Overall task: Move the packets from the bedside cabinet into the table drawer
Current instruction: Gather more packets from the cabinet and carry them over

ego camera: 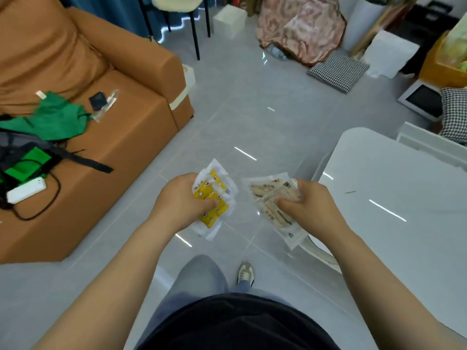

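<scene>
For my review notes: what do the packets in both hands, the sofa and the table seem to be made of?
Yellow packets, left hand: thin printed plastic film, clear crinkled edges. Pale packets, right hand: clear glossy film, contents showing through. Sofa: tan leather or imitation, smooth with soft creases. Table: white, hard, glossy, mirroring lights; material unclear.

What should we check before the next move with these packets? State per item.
1. Left hand grip on yellow packets: ok, thumb across the stack.
2. Right hand grip on beige packets: ok, fingers curled round them.
3. A hand free to pull the drawer: not ok, both are full.
4. Drawer open: cannot tell, it is not in view.
5. White table close by: ok, its edge is just to the person's right.
6. Bedside cabinet emptied: cannot tell, not in view.
</scene>
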Tool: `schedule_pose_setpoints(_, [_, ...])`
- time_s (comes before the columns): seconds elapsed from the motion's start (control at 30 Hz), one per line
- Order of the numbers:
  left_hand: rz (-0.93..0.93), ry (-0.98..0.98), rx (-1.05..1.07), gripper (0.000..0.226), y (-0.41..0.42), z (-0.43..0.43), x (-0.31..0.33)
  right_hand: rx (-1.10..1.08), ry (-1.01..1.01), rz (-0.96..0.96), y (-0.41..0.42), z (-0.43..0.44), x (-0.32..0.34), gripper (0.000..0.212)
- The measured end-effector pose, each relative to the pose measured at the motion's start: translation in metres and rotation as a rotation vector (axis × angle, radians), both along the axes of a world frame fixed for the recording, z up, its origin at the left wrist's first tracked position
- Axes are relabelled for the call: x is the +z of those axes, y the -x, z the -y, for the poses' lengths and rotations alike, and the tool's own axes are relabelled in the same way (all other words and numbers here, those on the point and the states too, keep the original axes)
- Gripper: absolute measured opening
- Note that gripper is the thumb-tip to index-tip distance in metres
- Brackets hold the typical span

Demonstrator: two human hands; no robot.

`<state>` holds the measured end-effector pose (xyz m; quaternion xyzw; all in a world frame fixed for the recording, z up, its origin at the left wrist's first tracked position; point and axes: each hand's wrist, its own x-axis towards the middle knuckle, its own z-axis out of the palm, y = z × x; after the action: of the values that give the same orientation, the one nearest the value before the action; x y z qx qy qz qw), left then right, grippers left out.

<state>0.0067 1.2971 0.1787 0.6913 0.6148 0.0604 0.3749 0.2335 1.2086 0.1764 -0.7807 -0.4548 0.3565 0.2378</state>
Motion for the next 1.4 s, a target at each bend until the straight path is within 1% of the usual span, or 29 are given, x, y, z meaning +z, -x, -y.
schedule_pose_setpoints(0.07, [0.003, 0.008, -0.019, 0.019, -0.008, -0.024, -0.005, -0.025, 0.013, 0.006, -0.004, -0.015, -0.004, 0.014])
schedule_pose_setpoints(0.13, [0.005, 0.026, -0.053, 0.021, -0.019, -0.060, -0.013, -0.061, 0.028, 0.020, -0.009, -0.039, -0.010, 0.009])
schedule_pose_setpoints(0.33, [-0.018, 0.019, -0.250, 0.019, -0.051, -0.177, -0.014, -0.199, 0.035, 0.040, -0.016, -0.119, -0.017, 0.010])
schedule_pose_setpoints(0.47, [0.003, 0.024, -0.368, 0.018, -0.070, -0.243, -0.009, -0.300, 0.026, 0.039, -0.020, -0.170, -0.013, 0.005])
schedule_pose_setpoints(0.6, [-0.001, 0.034, -0.496, 0.018, -0.099, -0.293, -0.009, -0.388, -0.003, 0.034, -0.030, -0.206, -0.010, 0.003])
schedule_pose_setpoints(0.73, [0.016, 0.038, -0.565, 0.018, -0.134, -0.329, -0.013, -0.470, 0.000, 0.072, -0.052, -0.229, -0.010, 0.010])
schedule_pose_setpoints(0.93, [-0.006, 0.005, -0.693, 0.020, -0.212, -0.377, -0.016, -0.557, -0.003, 0.083, -0.113, -0.266, -0.020, 0.011])
schedule_pose_setpoints(1.17, [-0.008, -0.051, -0.783, 0.025, -0.323, -0.427, 0.003, -0.654, -0.036, 0.090, -0.208, -0.307, -0.011, 0.009])
schedule_pose_setpoints(1.27, [0.020, -0.029, -0.792, 0.025, -0.368, -0.438, 0.003, -0.671, -0.032, 0.099, -0.248, -0.317, -0.009, 0.014])
schedule_pose_setpoints(1.4, [0.014, -0.010, -0.846, 0.025, -0.423, -0.452, 0.001, -0.729, -0.031, 0.112, -0.293, -0.325, -0.007, 0.014])
